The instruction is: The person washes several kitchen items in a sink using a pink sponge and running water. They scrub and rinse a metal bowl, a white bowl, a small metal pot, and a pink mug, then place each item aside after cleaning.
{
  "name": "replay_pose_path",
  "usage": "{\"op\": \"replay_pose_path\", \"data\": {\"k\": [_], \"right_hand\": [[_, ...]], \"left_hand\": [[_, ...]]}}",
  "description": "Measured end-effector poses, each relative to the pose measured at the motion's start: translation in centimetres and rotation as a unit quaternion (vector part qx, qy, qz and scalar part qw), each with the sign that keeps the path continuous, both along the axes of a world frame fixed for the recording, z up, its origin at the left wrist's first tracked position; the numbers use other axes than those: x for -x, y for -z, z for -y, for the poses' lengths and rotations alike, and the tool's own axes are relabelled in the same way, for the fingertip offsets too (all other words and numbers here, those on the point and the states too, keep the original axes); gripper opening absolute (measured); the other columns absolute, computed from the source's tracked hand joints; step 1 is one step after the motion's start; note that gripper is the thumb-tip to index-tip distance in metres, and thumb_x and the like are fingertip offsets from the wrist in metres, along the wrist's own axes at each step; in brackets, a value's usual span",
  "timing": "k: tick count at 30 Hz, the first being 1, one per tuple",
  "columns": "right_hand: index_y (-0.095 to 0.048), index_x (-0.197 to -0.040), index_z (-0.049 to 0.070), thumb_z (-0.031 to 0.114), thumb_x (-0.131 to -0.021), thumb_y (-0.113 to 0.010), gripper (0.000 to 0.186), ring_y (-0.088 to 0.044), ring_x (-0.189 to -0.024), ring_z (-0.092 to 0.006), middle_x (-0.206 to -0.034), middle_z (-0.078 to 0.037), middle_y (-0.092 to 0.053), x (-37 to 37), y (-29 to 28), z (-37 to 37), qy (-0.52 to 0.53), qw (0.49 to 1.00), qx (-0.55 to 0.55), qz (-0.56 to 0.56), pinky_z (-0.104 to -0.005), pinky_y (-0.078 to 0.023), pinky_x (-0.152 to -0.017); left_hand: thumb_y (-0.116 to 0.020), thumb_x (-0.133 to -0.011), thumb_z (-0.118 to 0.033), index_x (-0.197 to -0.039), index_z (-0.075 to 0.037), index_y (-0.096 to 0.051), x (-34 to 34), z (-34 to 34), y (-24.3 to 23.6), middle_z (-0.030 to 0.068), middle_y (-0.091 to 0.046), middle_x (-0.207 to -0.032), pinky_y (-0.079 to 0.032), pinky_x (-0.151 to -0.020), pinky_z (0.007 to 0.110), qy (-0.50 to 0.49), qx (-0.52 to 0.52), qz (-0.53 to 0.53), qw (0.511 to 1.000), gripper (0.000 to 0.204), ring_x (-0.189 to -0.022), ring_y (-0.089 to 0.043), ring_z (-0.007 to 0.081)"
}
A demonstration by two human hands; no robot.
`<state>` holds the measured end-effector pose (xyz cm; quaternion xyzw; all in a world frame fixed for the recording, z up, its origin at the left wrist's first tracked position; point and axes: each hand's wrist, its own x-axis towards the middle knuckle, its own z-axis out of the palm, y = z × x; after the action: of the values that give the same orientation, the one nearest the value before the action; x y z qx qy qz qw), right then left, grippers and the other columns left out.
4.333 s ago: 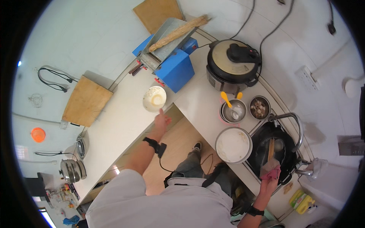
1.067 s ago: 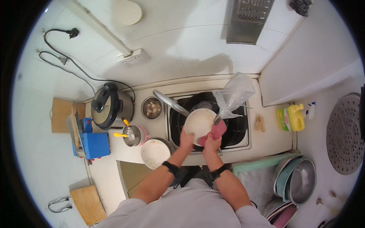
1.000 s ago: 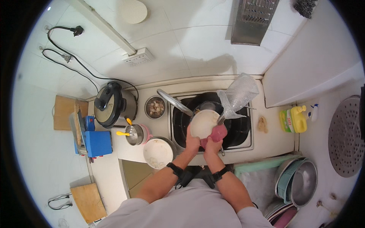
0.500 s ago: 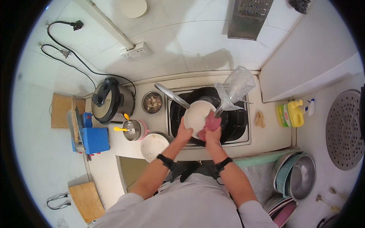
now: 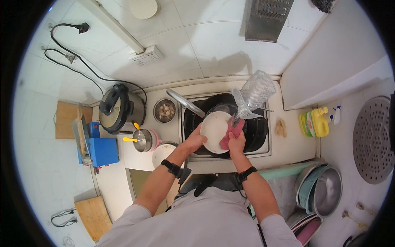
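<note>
Above the dark basin in the sink (image 5: pixel 268 142), a white plate (image 5: pixel 214 131) is tilted toward me. My left hand (image 5: pixel 195 140) grips its left rim. At the plate's right edge, my right hand (image 5: pixel 236 144) is closed on a pink cloth (image 5: pixel 232 132) that lies against the rim. The steel faucet (image 5: pixel 185 102) arches over the sink at upper left, its tip just above the plate. Behind the right hand, a clear mesh-patterned bag (image 5: pixel 256 92) hangs over the sink's back edge. Most of the basin's inside is hidden by the plate and my hands.
Left of the sink stand a bowl of food pieces (image 5: pixel 166 111), a small cup with yellow-handled utensils (image 5: pixel 142 140), a white bowl (image 5: pixel 162 155) and a pressure cooker (image 5: pixel 122 109). At right are a yellow bottle (image 5: pixel 314 122) and, lower, metal basins (image 5: pixel 328 191).
My right hand and the pink cloth have shifted right, from over the plate to its right edge. The left hand has slid slightly left and the plate has turned a little.
</note>
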<state>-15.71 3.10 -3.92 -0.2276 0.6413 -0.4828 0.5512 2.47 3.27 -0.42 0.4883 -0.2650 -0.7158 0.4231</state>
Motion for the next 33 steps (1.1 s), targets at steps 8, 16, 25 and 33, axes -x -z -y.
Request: {"op": "replay_pose_path", "data": {"k": [8,16,25,33], "right_hand": [[-0.051,-0.132,-0.002,0.0,-0.087,-0.066,0.047,-0.061,-0.121,-0.031,-0.127,-0.018,-0.063,-3.4,-1.5,-1.9,-0.036,0.99,-0.044,-0.127,-0.0404,-0.046,-0.104],[-0.051,-0.133,-0.001,-0.002,-0.086,-0.066,0.049,-0.064,-0.112,-0.0268,-0.122,-0.014,-0.066,-2.2,0.9,-2.1,-0.006,0.984,-0.086,-0.156,-0.0388,-0.048,-0.098],[-0.046,-0.131,0.001,0.024,-0.083,-0.079,0.062,-0.06,-0.116,-0.0427,-0.127,-0.025,-0.061,3.4,-2.6,1.2,-0.309,0.903,-0.023,-0.297,-0.0458,-0.049,-0.097],[-0.039,-0.145,0.005,0.039,-0.082,-0.078,0.082,-0.039,-0.14,-0.038,-0.153,-0.02,-0.041,2.7,-7.4,3.5,-0.395,0.768,0.039,-0.503,-0.0494,-0.04,-0.108]], "left_hand": [[-0.046,-0.065,0.013,-0.147,-0.003,-0.038,3.0,-1.2,-0.3,0.0128,-0.052,-0.139,-0.036,-0.113,0.037,-0.106,0.04,0.127,0.985,0.084,-0.134,-0.048,0.0275],[-0.049,-0.068,0.012,-0.145,-0.005,-0.04,2.7,-1.2,-1.3,0.0116,-0.055,-0.135,-0.04,-0.11,0.037,-0.173,-0.002,0.013,0.985,0.08,-0.129,-0.052,0.026],[-0.047,-0.063,0.01,-0.153,-0.012,-0.03,-0.4,-1.9,-0.9,0.0101,-0.05,-0.135,-0.043,-0.099,0.032,0.047,-0.007,0.048,0.998,0.095,-0.124,-0.05,0.0247],[-0.046,-0.061,0.009,-0.156,-0.013,-0.027,1.3,-2.9,-2.6,0.0098,-0.046,-0.144,-0.041,-0.106,0.032,0.016,-0.014,0.009,1.0,0.1,-0.135,-0.045,0.0254]]}}
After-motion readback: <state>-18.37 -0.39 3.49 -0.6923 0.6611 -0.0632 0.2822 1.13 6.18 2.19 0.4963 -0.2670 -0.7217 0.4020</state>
